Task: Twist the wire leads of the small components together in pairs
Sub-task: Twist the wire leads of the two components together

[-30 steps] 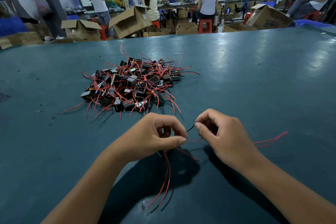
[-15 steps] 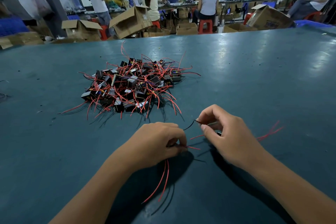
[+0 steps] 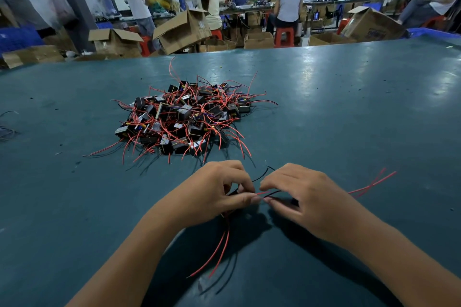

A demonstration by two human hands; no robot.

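Observation:
A heap of small black components with red and black leads lies on the teal table. Just in front of it my left hand pinches a component and its leads; two red wires hang from under the hand toward me. My right hand pinches the leads of a second component, mostly hidden under the palm. Its red wires stick out to the right. Thin black and red leads run between the fingertips of both hands, which almost touch.
Cardboard boxes and red stools stand beyond the table's far edge, where several people work at benches. A loose dark wire lies at the table's left edge. A blue bin sits at the far right.
My hands have come closer together until the fingertips nearly meet over the leads. The right hand moved left and down; the left hand shifted slightly right.

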